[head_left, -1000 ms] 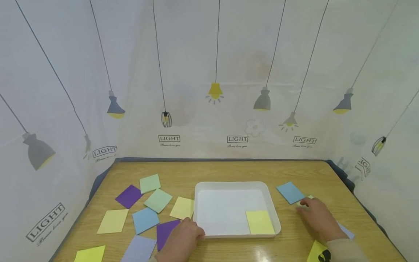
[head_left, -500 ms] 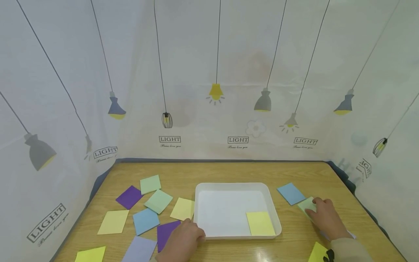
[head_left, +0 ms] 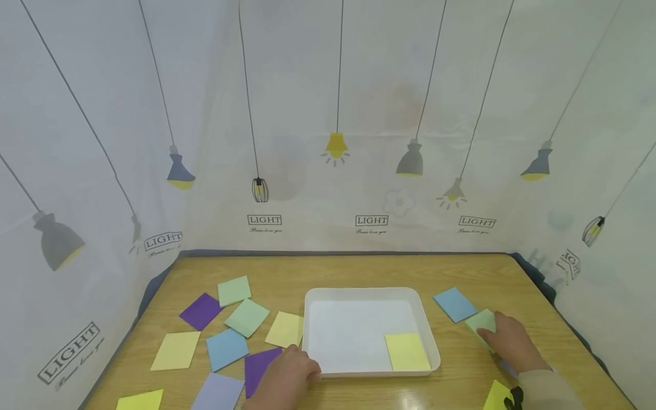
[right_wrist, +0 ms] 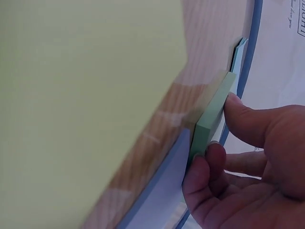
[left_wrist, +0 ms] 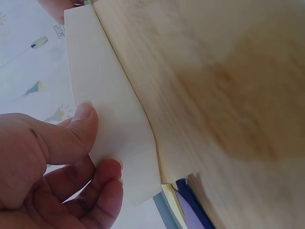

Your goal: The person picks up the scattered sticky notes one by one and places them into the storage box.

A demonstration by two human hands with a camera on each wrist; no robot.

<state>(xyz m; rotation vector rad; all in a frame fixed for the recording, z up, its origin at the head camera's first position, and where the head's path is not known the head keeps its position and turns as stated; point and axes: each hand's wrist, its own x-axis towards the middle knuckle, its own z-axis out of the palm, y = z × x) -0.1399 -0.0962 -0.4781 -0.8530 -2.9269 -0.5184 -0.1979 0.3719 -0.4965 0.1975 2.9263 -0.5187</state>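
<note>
My left hand (head_left: 288,377) grips the front left corner of a white tray (head_left: 348,327), thumb and fingertips at its rim and wall (left_wrist: 109,95). A yellow sticky-note pad (head_left: 408,352) lies in the tray's front right corner. Right of the tray, my right hand (head_left: 515,341) pinches a light green sticky-note pad (head_left: 479,323) by its edges. In the right wrist view, the thumb is on one side of that green pad (right_wrist: 212,112) and curled fingers are on the other. A blue pad (head_left: 455,304) lies just behind it. A lavender pad (head_left: 506,369) is mostly hidden under the right forearm.
Left of the tray, pads are scattered on the wooden table (head_left: 277,270): purple (head_left: 201,311), green (head_left: 247,318), blue (head_left: 227,348), pale yellow (head_left: 176,350), lavender (head_left: 217,392) and others. A bright yellow pad (head_left: 496,395) lies beside the right sleeve. Printed cloth (head_left: 328,188) encloses the table's back and sides.
My right hand has shifted right and toward me, uncovering the green pad, and its fingers have closed on the pad's edges. My left hand has stayed at the tray.
</note>
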